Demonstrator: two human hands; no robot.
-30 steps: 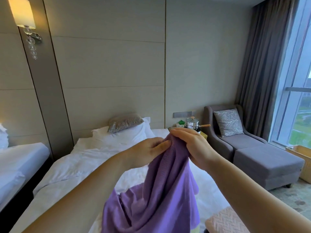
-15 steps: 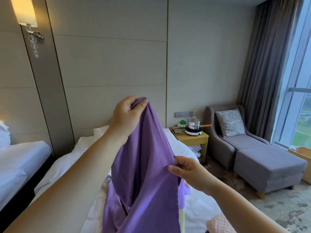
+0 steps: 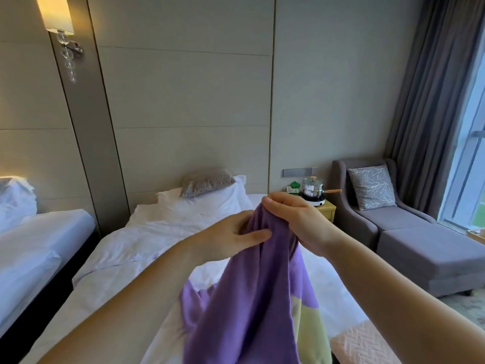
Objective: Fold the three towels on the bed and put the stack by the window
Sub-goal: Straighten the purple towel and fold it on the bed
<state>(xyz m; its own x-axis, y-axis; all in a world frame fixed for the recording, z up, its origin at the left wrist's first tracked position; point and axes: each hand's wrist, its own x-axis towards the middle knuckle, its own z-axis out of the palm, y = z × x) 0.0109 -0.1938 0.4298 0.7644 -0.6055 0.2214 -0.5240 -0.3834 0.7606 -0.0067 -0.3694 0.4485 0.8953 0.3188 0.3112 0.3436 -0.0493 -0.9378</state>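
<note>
Head view: both hands hold one purple knitted towel (image 3: 249, 298) up over the white-sheeted bed (image 3: 147, 248).

The left hand (image 3: 231, 237) pinches the towel's top edge from the left. The right hand (image 3: 296, 222) curls over the same edge, and the two hands are almost touching. The cloth hangs down between the forearms, and its lower end is out of frame. A pale yellow-green towel (image 3: 309, 319) lies on the bed partly behind it, and a pink quilted towel (image 3: 364, 345) lies at the lower right. A lidded steel pot (image 3: 312, 186) stands on the wooden bedside table (image 3: 329, 208); its contents are hidden. A grey chaise armchair (image 3: 420, 248) stands between the bed and the window (image 3: 472, 166).
</note>
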